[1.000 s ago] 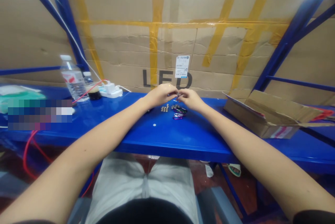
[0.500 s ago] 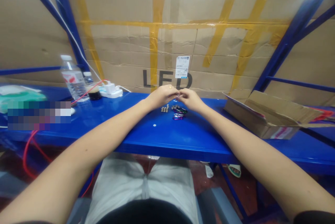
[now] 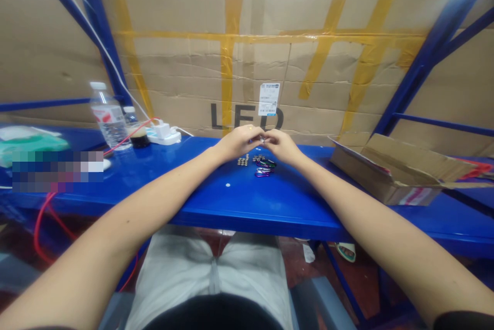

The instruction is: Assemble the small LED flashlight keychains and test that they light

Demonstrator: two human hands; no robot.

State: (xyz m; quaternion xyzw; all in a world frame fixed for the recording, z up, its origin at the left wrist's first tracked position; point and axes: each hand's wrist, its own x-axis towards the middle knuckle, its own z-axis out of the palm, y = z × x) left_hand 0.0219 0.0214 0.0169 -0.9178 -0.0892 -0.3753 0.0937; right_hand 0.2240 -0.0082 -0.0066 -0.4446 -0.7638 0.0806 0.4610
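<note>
Above the far part of the blue table (image 3: 247,201), my left hand (image 3: 240,142) and my right hand (image 3: 283,147) meet fingertip to fingertip. Both are closed in a pinch around a tiny shiny thing (image 3: 263,140), mostly hidden by the fingers and too small to name. Just below them lies a small pile of coloured metal clips that look like carabiners (image 3: 264,171), purple, green and silvery. Left of the pile, several small gold-coloured metal pieces (image 3: 243,161) are set out in rows. More small metal pieces (image 3: 258,158) lie right under the fingers.
An open cardboard box (image 3: 401,178) stands at the right. On the left are a water bottle (image 3: 110,119), a smaller bottle of dark liquid (image 3: 137,132), a white power strip (image 3: 165,136) and a red cable (image 3: 42,216). A large taped carton (image 3: 185,77) walls off the back.
Both hands stay at the same place. Their fingertips have shifted slightly, and a bit of the shiny thing between them now shows more.
</note>
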